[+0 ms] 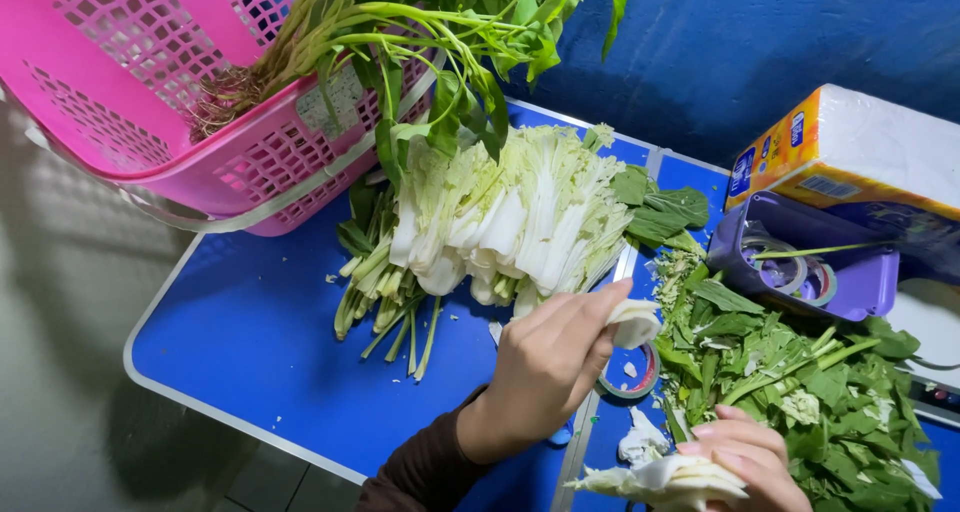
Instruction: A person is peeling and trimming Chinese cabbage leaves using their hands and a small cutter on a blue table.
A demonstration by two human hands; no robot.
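My left hand (pixel 545 367), in a brown sleeve, pinches a white piece of cabbage stalk (pixel 636 322) just in front of a stacked pile of pale cabbage leaves (pixel 520 217) on the blue folding table (pixel 250 342). At the bottom edge, my right hand (pixel 752 459) grips a bunch of white-green cabbage leaves (pixel 665 482). Several thin green stems (pixel 385 292) lie at the left of the pile.
A pink plastic basket (pixel 150 92) holding rooted leafy greens (pixel 420 22) overhangs the table's far left. A heap of green leaf trimmings (pixel 810 382) lies at the right. Behind it are a purple tub (pixel 860 287) of tape rolls and an orange tissue pack (pixel 850 147). A tape roll (pixel 632 382) lies near my left hand.
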